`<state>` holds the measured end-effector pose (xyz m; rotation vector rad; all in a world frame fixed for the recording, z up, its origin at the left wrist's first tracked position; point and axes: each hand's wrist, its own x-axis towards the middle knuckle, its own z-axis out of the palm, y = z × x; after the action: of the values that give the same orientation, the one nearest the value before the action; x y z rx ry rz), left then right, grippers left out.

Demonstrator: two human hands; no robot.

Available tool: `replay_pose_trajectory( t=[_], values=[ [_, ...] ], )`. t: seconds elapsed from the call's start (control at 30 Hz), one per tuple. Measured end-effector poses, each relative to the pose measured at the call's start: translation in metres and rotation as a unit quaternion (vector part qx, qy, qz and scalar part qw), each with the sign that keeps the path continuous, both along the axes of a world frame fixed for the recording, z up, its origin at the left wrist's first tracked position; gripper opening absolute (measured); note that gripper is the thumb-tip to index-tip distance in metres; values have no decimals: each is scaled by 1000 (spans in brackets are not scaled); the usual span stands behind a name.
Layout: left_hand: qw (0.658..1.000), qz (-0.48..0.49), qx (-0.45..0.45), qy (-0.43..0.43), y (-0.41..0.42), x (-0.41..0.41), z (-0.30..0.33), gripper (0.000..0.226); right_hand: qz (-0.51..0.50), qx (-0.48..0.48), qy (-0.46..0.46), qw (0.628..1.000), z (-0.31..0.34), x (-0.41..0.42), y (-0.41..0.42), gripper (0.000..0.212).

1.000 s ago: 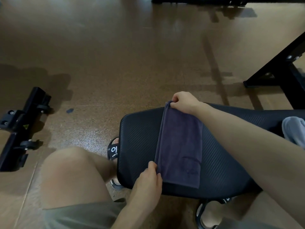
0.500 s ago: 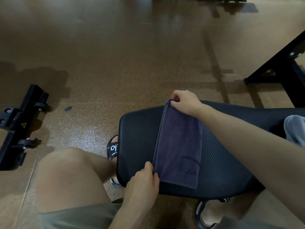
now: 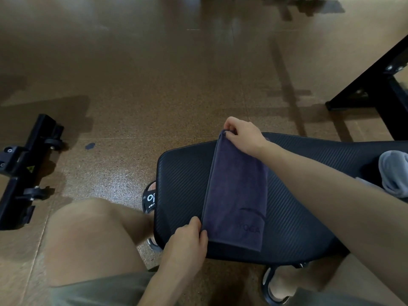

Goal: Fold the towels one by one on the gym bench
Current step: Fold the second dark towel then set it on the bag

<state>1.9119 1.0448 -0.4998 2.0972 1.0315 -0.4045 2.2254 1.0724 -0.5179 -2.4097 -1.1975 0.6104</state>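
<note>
Brown speckled floor (image 3: 154,96), glossy, with streaked reflections toward the far side. Black ribbed desk (image 3: 183,186) is my landmark, its rounded end pointing toward my left knee. On the desk: dark purple towel (image 3: 236,191), folded into a long strip lying across the pad, near end hanging just over the desk's near edge. Faint stitched logo near that end, hard to read. My left hand (image 3: 187,241) pinches the towel's near left corner, thumb on top. My right hand (image 3: 242,135) pinches the far corner at the desk's far edge; the fingertips are curled under, so the exact grip is hidden. Right of the towel on the desk, a grey towel (image 3: 395,173), cut off by the frame edge and partly behind my forearm. Left of the desk on the floor, a black metal frame (image 3: 24,173) with a small yellow label. Beyond the desk's right end, a black equipment leg (image 3: 371,80), cropped. Sandalled feet show partly under the desk.
</note>
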Motion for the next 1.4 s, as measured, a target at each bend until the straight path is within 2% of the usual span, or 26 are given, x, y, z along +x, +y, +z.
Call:
replay_pose_trajectory(
  t=[0.1, 0.23, 0.33, 0.43, 0.53, 0.63, 0.83, 1.0, 1.2, 1.33, 1.4],
  values=[
    [1000, -6, -1, 9, 1, 2, -1, 30, 10, 1, -31, 999, -2, -4, -3, 6],
    [998, -24, 49, 36, 2, 6, 2, 30, 29, -5, -112, 993, -9, -14, -1, 7],
    [996, -40, 61, 41, 6, 5, 3, 27, 11, -3, -172, 985, -17, -23, 0, 17],
    [994, -45, 99, -5, 12, 11, 6, 24, -24, 28, -224, 974, -19, -33, -6, 28],
    [984, -29, 146, -95, 24, 37, 4, 22, -54, 86, -215, 971, -13, -56, -25, 37],
    [970, -56, 190, -142, 42, 73, -8, 19, -48, 66, -183, 980, -15, -90, -55, 45],
    [970, -71, 216, -86, 68, 107, -25, 19, 25, -18, -175, 984, -36, -137, -91, 65],
    [969, -105, 214, -68, 77, 115, -21, 17, 40, -30, -178, 983, -43, -138, -95, 65],
    [972, -69, 174, -144, 102, 153, -14, 31, -13, 8, -169, 985, -27, -125, -94, 66],
    [979, -63, 133, -143, 121, 183, -18, 51, 11, -33, -171, 985, -41, -116, -103, 67],
    [982, -82, 111, -132, 128, 192, -21, 47, 16, -34, -173, 984, -46, -116, -105, 67]
  ],
)
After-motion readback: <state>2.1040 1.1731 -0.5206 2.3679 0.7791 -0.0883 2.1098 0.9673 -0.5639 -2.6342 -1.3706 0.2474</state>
